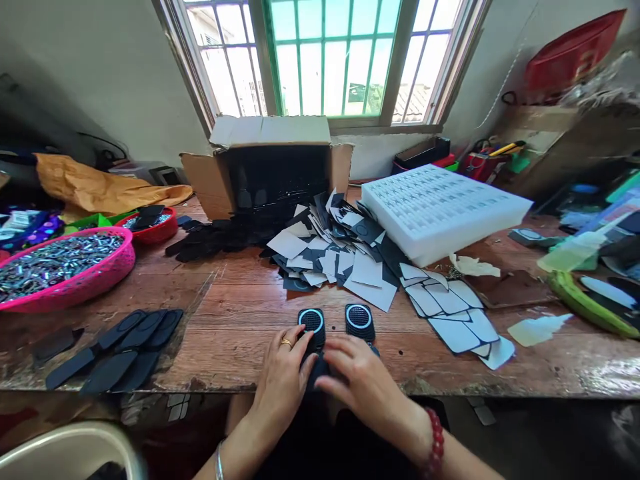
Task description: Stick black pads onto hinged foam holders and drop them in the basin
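At the table's front edge my left hand, with a ring on one finger, has its fingertips on a black piece with a white ring. My right hand is beside it, its thumb apart from the fingers, over a dark piece at the edge. Whether either hand grips that dark piece is hidden. Just beyond my right hand lies a second black piece with a white ring. Behind the hands is a heap of white and black cut sheets.
An open cardboard box and a white foam block stand at the back. Left are a pink basket of metal parts and black pads. White pads and a green banana-shaped item lie right.
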Demonstrator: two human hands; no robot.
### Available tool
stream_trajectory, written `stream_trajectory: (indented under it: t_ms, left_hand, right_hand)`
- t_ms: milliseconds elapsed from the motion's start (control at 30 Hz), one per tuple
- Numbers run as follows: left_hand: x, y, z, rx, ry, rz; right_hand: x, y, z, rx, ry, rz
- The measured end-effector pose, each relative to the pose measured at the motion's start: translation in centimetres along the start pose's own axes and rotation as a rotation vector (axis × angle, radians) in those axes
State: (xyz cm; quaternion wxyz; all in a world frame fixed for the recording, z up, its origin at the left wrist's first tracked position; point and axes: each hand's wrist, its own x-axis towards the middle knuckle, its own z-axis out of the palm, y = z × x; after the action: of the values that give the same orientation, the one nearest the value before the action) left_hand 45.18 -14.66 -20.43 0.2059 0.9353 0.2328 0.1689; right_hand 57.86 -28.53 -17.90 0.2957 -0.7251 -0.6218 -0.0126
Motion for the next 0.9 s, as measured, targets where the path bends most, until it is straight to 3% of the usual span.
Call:
stream_trajectory:
  t_ms: [200, 300, 400, 533, 600, 667, 767, 900]
  left_hand:
    - [0.0, -1.5, -0.5, 0.15, 0.005, 0.054]
    - [0.1, -2.3, -0.6, 0.139, 0.005, 0.059]
    - [0.1, -2.7, -0.7, 0.066, -0.026, 0.031]
    - [0.2, -2.2, -1.6, -0.163, -0.022, -0.014]
    - [0.5, -1.5, -2.7, -0.317, 0.043, -0.045]
    - [0.8, -0.8, -4.3, -0.447, 0.149, -0.09]
    - [1.3, 0.0, -6.7, -0.604, 0.236, -0.172]
    - [1.1, 0.2, -8.4, -0.98, -0.008, -0.265]
  right_hand:
    - [5.9, 8.6, -4.5, -0.277, -0.026, 0.326]
    - [7.3, 11.9, -4.9, -0.324, -0.029, 0.381]
    - [7.6, 12.9, -4.7, -0.35, 0.024, 0.408]
    - [7.3, 11.1, -5.1, -0.338, 0.211, 0.358]
    - [6.9, 9.1, -5.2, -0.256, 0.307, 0.322]
    - [6.3, 6.7, -5.1, -0.035, 0.367, 0.326]
    - [5.7, 3.1, -4.9, 0.428, 0.272, 0.387]
    - [5.7, 0.2, -3.9, 0.777, 0.058, 0.447]
